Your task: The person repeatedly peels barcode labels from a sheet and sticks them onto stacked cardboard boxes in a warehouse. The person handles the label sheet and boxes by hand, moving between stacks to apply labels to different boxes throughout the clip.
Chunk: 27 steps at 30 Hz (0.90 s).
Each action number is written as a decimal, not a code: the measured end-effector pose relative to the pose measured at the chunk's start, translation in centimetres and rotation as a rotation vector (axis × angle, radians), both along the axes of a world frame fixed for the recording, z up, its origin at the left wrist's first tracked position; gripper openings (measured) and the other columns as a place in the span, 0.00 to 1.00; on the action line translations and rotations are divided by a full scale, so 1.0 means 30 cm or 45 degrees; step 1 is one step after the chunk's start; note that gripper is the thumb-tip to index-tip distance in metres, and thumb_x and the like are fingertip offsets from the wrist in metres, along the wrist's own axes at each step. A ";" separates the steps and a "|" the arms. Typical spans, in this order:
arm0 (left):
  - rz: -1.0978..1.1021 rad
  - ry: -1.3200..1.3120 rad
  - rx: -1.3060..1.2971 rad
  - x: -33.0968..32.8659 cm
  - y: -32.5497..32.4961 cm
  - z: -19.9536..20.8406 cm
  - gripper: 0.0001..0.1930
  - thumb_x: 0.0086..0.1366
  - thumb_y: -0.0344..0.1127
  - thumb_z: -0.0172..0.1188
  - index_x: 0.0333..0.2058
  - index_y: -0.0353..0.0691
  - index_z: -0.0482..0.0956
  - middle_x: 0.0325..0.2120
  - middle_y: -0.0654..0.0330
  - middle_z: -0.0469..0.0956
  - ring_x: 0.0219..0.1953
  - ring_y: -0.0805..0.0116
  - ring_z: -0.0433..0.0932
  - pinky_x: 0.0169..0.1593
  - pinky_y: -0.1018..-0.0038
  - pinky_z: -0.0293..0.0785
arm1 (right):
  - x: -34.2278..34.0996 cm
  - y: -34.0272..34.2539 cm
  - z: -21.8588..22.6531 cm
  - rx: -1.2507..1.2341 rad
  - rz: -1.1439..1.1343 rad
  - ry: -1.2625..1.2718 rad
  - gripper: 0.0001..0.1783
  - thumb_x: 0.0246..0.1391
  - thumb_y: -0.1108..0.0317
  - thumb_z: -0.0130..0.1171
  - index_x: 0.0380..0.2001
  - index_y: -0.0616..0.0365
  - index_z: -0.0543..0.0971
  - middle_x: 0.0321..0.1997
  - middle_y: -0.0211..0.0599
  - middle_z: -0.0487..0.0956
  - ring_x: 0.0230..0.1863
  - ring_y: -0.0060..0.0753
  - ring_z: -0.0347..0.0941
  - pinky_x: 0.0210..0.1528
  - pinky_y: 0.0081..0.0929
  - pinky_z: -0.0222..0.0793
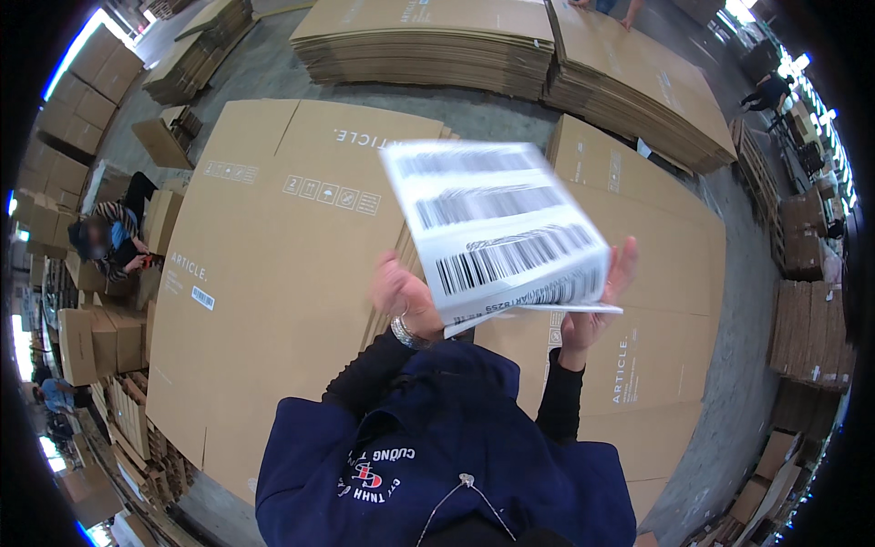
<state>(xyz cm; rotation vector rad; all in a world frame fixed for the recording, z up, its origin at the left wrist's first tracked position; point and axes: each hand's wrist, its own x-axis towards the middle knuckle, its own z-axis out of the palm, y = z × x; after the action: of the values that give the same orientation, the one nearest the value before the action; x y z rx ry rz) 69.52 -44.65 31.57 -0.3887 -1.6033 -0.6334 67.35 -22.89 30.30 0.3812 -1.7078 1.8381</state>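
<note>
White sheets of barcode labels (510,219) are raised in front of me, bent near their lower edge and blurred toward the top. Curled fingers of my left hand (407,296) grip the sheets' left side, and a bracelet circles that wrist. At the right edge, my right hand (609,287) holds them too, its fingers pointing up and partly covered by the paper. Beneath are two large flat cardboard stacks: a left stack (264,301) with printed symbols and a small label (202,297), and a right stack (661,273) partly hidden by the sheets.
More flat cardboard stacks (424,55) stand ahead, with another person's hands (625,25) at the far right one. A seated person (114,242) is among boxes at left. Wooden pallets (137,428) lie lower left. Grey floor (743,319) runs along the right stack.
</note>
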 end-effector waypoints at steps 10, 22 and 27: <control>-0.996 -0.633 0.396 0.035 0.008 0.212 0.25 0.48 0.25 0.67 0.44 0.35 0.65 0.33 0.55 0.76 0.36 0.68 0.78 0.37 0.75 0.75 | 0.053 0.010 0.189 0.166 0.066 0.265 0.28 0.47 0.58 0.58 0.45 0.72 0.72 0.60 0.57 0.59 0.60 0.49 0.59 0.59 0.40 0.54; -1.460 -1.696 0.779 -0.012 0.003 0.074 0.29 0.53 0.29 0.64 0.53 0.33 0.63 0.45 0.57 0.73 0.48 0.71 0.71 0.51 0.71 0.67 | -0.085 -0.027 0.151 -0.509 0.212 -0.409 0.22 0.57 0.71 0.48 0.54 0.63 0.61 0.39 0.44 0.76 0.39 0.26 0.72 0.40 0.22 0.68; -1.414 -1.613 1.196 0.035 0.040 -0.054 0.26 0.56 0.30 0.61 0.52 0.34 0.63 0.45 0.58 0.72 0.47 0.70 0.71 0.50 0.72 0.68 | -0.080 0.004 0.050 -0.669 0.507 -0.505 0.31 0.58 0.70 0.47 0.61 0.55 0.48 0.41 0.45 0.74 0.40 0.27 0.73 0.39 0.20 0.70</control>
<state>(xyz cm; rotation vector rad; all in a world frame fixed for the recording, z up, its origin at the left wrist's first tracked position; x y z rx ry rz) 70.58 -43.44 29.95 -0.0841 -1.8245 -2.7511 64.96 -22.77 31.81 0.1453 -1.3612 2.7074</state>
